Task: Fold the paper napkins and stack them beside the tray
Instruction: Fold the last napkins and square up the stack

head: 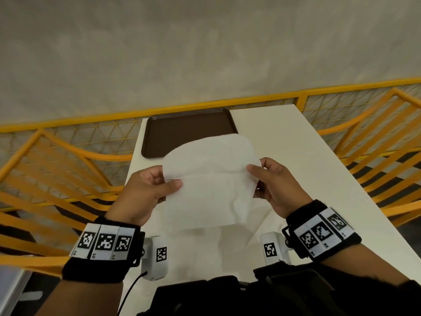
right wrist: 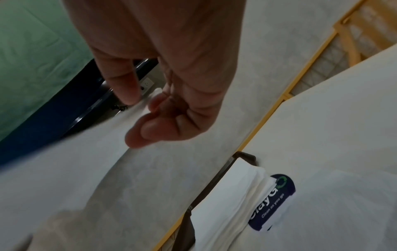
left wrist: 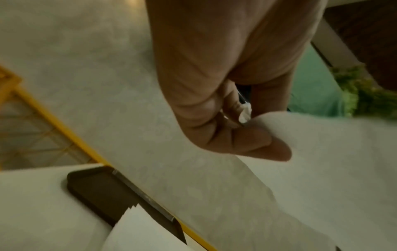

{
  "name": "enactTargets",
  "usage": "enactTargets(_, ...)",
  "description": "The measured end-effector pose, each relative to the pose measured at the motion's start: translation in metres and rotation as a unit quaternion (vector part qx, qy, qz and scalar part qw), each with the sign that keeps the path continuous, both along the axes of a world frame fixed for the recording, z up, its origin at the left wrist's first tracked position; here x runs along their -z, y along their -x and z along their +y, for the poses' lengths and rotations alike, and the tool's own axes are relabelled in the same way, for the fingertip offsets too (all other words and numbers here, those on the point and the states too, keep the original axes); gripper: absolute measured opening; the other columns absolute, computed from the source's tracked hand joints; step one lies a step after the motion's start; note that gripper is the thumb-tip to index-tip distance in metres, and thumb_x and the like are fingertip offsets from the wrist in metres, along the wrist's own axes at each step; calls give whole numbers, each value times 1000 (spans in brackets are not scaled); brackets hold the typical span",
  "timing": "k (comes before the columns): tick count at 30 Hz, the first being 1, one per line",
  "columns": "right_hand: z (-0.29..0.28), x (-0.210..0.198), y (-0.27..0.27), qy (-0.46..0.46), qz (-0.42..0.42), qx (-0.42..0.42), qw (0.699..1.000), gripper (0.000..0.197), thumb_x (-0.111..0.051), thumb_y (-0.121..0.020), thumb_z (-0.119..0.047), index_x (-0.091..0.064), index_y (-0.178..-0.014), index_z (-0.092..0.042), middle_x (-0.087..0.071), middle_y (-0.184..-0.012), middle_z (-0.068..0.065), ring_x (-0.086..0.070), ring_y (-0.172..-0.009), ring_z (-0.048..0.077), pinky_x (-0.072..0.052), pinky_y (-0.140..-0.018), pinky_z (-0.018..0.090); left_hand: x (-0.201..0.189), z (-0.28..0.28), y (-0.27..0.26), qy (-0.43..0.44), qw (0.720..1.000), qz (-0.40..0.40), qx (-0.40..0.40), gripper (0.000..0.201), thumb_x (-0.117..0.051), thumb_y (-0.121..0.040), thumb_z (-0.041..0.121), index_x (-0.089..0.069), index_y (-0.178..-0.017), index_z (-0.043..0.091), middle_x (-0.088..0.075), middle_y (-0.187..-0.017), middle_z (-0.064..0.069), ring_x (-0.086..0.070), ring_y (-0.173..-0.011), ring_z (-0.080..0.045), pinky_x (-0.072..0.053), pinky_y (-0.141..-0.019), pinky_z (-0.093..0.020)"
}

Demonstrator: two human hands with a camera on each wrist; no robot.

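A white paper napkin (head: pixel 209 185) hangs in the air above the table, bent along a crease that runs between my hands. My left hand (head: pixel 173 182) pinches its left edge with thumb in front and fingers behind; the left wrist view shows that pinch (left wrist: pixel 257 129) on the napkin (left wrist: pixel 322 152). At the right edge my right hand (head: pixel 256 171) pinches the same way. The brown tray (head: pixel 182 131) lies at the table's far left. A stack of white napkins (right wrist: pixel 232 195) lies at the tray's right end; the held napkin hides it in the head view.
The white table (head: pixel 296 160) runs from me to a yellow mesh railing (head: pixel 262 99). Orange slatted chairs (head: pixel 57 179) stand on both sides. A blue sticker (right wrist: pixel 277 202) sits partly under the napkin stack.
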State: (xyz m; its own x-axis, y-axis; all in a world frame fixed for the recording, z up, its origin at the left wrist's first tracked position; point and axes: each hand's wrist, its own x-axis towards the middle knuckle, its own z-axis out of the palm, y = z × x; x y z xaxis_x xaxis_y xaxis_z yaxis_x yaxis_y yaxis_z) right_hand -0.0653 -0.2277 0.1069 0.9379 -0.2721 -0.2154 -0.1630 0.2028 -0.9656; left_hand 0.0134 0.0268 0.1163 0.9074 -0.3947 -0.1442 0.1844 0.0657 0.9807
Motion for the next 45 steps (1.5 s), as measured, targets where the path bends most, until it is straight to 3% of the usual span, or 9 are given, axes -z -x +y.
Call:
enactTargets(3,3,1,-1,31,11,-22,999,30,-73,-83,-20,-63,-109,-9,-73,-103,7,-71,-91,27,-59,-77,44,-5,-6,7,-27,999,-47,-5,23,-66,-79,-3,-74,-87,16,-76,-85,-4,-72,-77,-17,-58,-65,-25)
enactTargets(12,-6,0,2,142,25,-58,988,56,-66,-45,-15,-65,-102,-11,-70,-101,19,-64,-96,46,-54,-79,56,-15,-3,8,-11,998,-53,-44,24,-59,-86,-2,-72,-82,17,-75,-80,-1,-70,-70,-13,-57,-60,-21)
enactTargets(15,-9,-6,6,125,25,-65,990,52,-61,-53,-3,-64,-104,-7,-70,-101,22,-65,-91,46,-53,-75,51,-16,-6,10,-10,998,-35,-56,21,-55,-88,-2,-69,-87,15,-75,-84,-1,-71,-76,-16,-59,-65,-25)
enactTargets(19,-14,-12,12,109,25,-90,990,37,-61,-82,5,-59,-114,-13,-70,-72,5,-56,-54,16,-44,-54,26,-22,-9,12,-9,997,-43,-66,23,-54,-90,-2,-68,-84,15,-75,-79,-1,-71,-72,-16,-58,-69,-31)
enactTargets(23,-15,-8,16,137,33,-81,987,43,-77,-75,-8,-59,-112,-21,-74,-91,8,-66,-73,23,-51,-60,32,-27,-11,18,-9,998,-42,-41,31,-53,-90,-2,-74,-76,16,-75,-79,-4,-72,-70,-17,-60,-62,-29)
enactTargets(30,-12,-2,18,140,39,-28,989,41,-61,-55,-6,-65,-96,-7,-70,-91,21,-59,-72,23,-48,-63,32,-30,-12,19,-10,997,-63,-33,35,-55,-88,-2,-79,-77,21,-76,-88,-6,-73,-80,-21,-60,-72,-31)
enactTargets(38,-13,-2,20,17,-1,-44,999,30,-58,-87,4,-66,-112,-10,-58,-80,13,-47,-58,19,-46,-53,24,-34,-4,16,11,996,-83,-35,27,-64,-83,1,-77,-70,21,-75,-79,-2,-71,-72,-15,-58,-65,-28)
enactTargets(41,-16,-8,25,11,-27,-55,998,22,-61,-87,4,-71,-100,-11,-61,-76,14,-53,-58,17,-45,-58,28,-36,1,15,18,996,-81,-25,9,-71,-70,12,-76,-76,16,-75,-81,-5,-71,-74,-18,-58,-71,-31)
enactTargets(45,-23,-16,31,-20,-52,-71,996,26,-64,-72,11,-65,-59,-12,-57,-55,2,-44,-46,11,-39,-46,19,-38,5,16,29,996,-83,13,28,-84,-54,30,-79,-80,20,-76,-83,-5,-72,-75,-19,-60,-70,-31)
